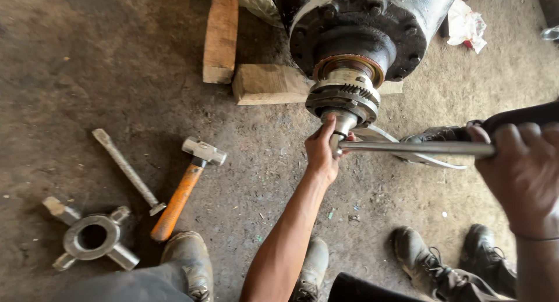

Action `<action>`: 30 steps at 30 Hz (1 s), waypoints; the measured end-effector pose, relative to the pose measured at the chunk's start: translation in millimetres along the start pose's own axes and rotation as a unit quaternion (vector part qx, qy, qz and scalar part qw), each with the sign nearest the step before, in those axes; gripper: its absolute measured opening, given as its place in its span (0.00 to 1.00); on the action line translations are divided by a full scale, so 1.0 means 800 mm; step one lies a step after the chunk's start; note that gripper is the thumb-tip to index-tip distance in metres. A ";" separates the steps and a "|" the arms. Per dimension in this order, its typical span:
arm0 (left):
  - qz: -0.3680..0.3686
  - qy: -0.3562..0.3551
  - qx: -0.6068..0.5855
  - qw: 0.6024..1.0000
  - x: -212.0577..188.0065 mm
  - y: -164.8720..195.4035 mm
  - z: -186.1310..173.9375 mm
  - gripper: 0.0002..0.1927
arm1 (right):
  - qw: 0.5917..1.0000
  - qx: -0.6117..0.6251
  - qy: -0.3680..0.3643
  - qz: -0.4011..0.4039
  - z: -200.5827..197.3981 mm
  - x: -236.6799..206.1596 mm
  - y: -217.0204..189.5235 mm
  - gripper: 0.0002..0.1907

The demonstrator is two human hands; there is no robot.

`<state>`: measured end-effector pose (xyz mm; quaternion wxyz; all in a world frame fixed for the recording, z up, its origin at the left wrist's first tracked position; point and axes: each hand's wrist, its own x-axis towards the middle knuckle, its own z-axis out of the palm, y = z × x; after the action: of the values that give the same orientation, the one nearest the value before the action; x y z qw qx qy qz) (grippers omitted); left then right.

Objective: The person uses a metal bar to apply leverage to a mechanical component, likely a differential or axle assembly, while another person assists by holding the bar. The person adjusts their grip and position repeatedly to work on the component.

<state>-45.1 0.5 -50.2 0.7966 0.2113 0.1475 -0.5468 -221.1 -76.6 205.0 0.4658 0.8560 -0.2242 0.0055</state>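
Note:
A big black machine housing [361, 22] lies on wooden blocks, with a toothed metal ring [343, 95] and a shaft end sticking out toward me. A socket [342, 124] sits on that shaft end, and a long steel bar [413, 148] runs from it to the right. My left hand [322, 152] is closed around the socket where the bar joins it. My right hand [524, 174] grips the far end of the bar, by a black handle part [524, 114].
On the dirt floor at left lie an orange-handled hammer [185, 188], a steel punch [128, 171] and a four-armed metal cross piece [92, 235]. Wooden blocks [268, 84] prop up the housing. A white rag [466, 25] lies at the back right. Another person's black shoes [448, 264] stand at the bottom right.

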 end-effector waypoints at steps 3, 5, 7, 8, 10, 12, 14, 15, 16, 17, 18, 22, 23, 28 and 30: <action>0.013 -0.006 0.019 1.000 0.005 -0.003 -0.002 0.30 | 1.000 0.017 -0.007 -0.006 0.030 -0.035 0.008 0.28; -0.013 0.000 -0.008 1.000 0.007 -0.002 -0.003 0.29 | 1.000 0.018 0.022 -0.009 0.047 -0.047 0.016 0.27; -0.023 0.002 -0.009 1.000 0.002 -0.001 -0.004 0.30 | 0.998 -0.011 0.067 -0.011 0.064 -0.048 0.020 0.29; -0.016 -0.002 0.006 1.000 0.000 0.001 -0.004 0.30 | 0.995 -0.034 0.097 -0.010 0.073 -0.043 0.021 0.30; -0.013 -0.002 0.013 1.000 -0.003 0.005 -0.002 0.30 | 0.985 -0.043 0.170 -0.003 0.086 -0.033 0.019 0.31; -0.028 0.005 0.002 1.000 -0.006 0.007 0.000 0.29 | 0.973 -0.036 0.229 0.010 0.092 -0.024 0.009 0.31; -0.017 -0.014 0.005 1.000 -0.005 0.007 0.001 0.27 | 0.961 -0.020 0.273 0.026 0.091 -0.017 -0.005 0.29; -0.018 -0.027 0.005 0.999 -0.003 0.004 0.003 0.27 | 0.961 0.006 0.273 0.037 0.087 -0.015 -0.015 0.29; -0.017 -0.026 0.001 1.000 -0.002 0.001 0.002 0.26 | 0.962 0.027 0.269 0.047 0.082 -0.016 -0.027 0.29; -0.019 -0.026 -0.004 0.999 -0.001 -0.001 0.001 0.25 | 0.971 0.056 0.226 0.055 0.076 -0.015 -0.039 0.24; -0.020 -0.027 -0.006 0.999 0.001 -0.002 -0.001 0.23 | 0.977 0.085 0.184 0.066 0.071 -0.014 -0.051 0.20; -0.006 -0.067 -0.008 0.998 0.001 -0.004 -0.006 0.23 | 0.982 0.187 0.023 0.034 0.049 0.000 -0.096 0.10; -0.010 -0.040 -0.005 0.999 0.000 -0.002 -0.005 0.21 | 0.970 0.198 -0.129 0.050 0.044 0.007 -0.100 0.09; -0.007 -0.045 0.046 0.998 -0.014 0.007 -0.002 0.27 | 0.994 0.069 -0.051 -0.062 0.011 0.011 -0.112 0.10; -0.023 -0.022 0.031 0.999 -0.015 0.008 -0.001 0.29 | 0.992 0.113 -0.023 -0.058 0.008 0.015 -0.116 0.23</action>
<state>-43.7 12.9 -44.0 0.7802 0.2199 0.1176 -0.5736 -175.6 -42.8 130.5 0.3608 0.9144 -0.1828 -0.0157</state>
